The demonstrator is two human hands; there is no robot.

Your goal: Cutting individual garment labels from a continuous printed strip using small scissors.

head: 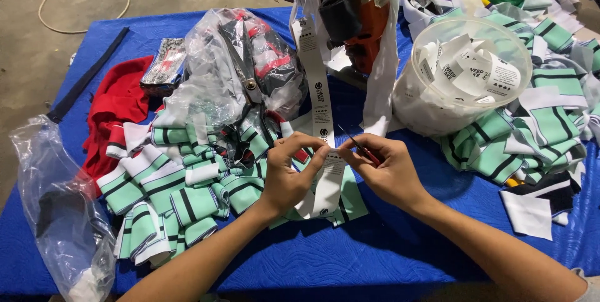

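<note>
A long white strip of printed labels (315, 77) hangs down from the orange machine (356, 8) to the middle of the blue table. My left hand (289, 174) pinches the strip near its lower part, fingers closed on it. My right hand (384, 168) holds a small red-handled snip (359, 148) against the strip's right edge and also touches the strip. The strip's loose end (325, 193) lies below my hands over green-and-white striped fabric pieces (181, 196).
A clear tub (431, 108) of cut white labels stands at the right. More green striped collars (531, 127) lie right of it. Clear plastic bags (231, 71), red cloth (115, 114) and another bag (59, 214) lie at left. Blue tablecloth (350, 258) in front.
</note>
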